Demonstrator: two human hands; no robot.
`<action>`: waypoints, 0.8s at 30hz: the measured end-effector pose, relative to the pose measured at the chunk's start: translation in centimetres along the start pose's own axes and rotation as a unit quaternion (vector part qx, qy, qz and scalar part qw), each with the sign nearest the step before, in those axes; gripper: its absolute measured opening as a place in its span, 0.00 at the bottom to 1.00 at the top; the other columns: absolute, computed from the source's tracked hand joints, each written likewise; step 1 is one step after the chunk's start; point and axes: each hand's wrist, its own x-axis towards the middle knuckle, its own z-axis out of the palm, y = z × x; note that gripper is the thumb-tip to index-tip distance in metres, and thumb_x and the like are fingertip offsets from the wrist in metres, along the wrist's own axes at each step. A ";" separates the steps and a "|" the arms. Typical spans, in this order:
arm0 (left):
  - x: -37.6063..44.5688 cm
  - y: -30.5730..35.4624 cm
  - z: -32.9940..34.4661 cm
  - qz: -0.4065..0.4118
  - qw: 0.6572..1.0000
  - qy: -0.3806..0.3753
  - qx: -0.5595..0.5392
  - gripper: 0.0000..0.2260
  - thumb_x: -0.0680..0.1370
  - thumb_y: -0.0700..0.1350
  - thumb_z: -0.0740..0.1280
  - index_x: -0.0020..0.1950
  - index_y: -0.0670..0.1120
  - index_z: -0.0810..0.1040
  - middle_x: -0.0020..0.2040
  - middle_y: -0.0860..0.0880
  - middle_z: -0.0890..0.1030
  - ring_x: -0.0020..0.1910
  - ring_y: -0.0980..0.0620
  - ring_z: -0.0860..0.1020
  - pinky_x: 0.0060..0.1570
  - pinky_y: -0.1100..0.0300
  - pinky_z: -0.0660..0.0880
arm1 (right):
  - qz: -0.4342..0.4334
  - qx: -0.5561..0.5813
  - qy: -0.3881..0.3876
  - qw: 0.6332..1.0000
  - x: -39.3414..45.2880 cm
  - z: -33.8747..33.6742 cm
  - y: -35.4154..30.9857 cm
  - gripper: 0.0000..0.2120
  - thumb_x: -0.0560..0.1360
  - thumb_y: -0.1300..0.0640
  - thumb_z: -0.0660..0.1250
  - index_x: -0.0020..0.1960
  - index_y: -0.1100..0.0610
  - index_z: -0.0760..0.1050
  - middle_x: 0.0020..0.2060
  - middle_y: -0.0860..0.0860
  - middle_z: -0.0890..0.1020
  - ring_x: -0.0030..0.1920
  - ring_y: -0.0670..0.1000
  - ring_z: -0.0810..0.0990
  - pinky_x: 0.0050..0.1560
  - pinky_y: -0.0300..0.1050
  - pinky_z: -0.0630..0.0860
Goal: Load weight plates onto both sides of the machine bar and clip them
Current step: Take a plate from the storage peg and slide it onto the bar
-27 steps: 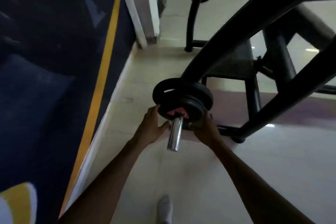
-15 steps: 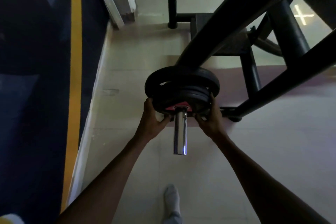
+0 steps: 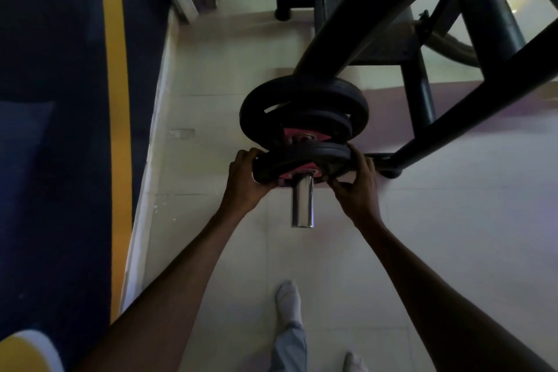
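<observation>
A chrome bar sleeve (image 3: pixel 302 202) points toward me from the black machine arm (image 3: pixel 356 18). On it sit a large black plate (image 3: pixel 305 93) and a smaller black plate with a pink centre (image 3: pixel 320 124). A third small plate with a pink hub (image 3: pixel 302 160) hangs on the sleeve nearer its end, a gap apart from the others. My left hand (image 3: pixel 246 181) grips its left rim and my right hand (image 3: pixel 354 187) grips its right rim. No clip is visible.
A dark blue wall with a yellow stripe (image 3: pixel 116 100) runs close on the left. The black machine frame (image 3: pixel 483 100) fills the upper right, its foot (image 3: pixel 391 172) on the pale tiled floor. My socked feet (image 3: pixel 288 302) stand below the sleeve.
The outer small plate, earlier pressed against the stack, now sits apart from it, nearer the sleeve's end, held in both hands. The view has tilted further down.
</observation>
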 end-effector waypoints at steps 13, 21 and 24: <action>-15.5 2.1 0.8 -0.043 0.997 0.047 -0.034 0.19 0.70 0.39 0.81 0.45 0.41 0.71 0.39 0.44 0.79 0.40 0.44 0.79 0.39 0.50 0.77 | -0.099 -0.014 -0.097 0.990 -10.9 -3.4 3.0 0.15 0.72 0.71 0.70 0.51 0.54 0.73 0.46 0.49 0.81 0.47 0.49 0.81 0.44 0.58 0.80; -27.0 9.1 1.8 -0.034 0.993 0.090 -0.071 0.18 0.70 0.41 0.82 0.51 0.44 0.75 0.47 0.49 0.81 0.49 0.55 0.79 0.45 0.54 0.80 | -0.081 0.073 -0.101 0.989 -19.1 -12.3 -0.1 0.12 0.76 0.66 0.70 0.55 0.53 0.75 0.47 0.39 0.80 0.50 0.31 0.78 0.44 0.29 0.76; -29.9 13.4 2.0 -0.005 0.991 0.103 -0.090 0.19 0.70 0.42 0.82 0.54 0.44 0.76 0.50 0.52 0.82 0.50 0.55 0.80 0.47 0.57 0.81 | -0.082 0.093 -0.083 0.989 -21.1 -17.2 -1.4 0.16 0.75 0.66 0.71 0.59 0.54 0.75 0.50 0.37 0.80 0.53 0.31 0.78 0.45 0.34 0.79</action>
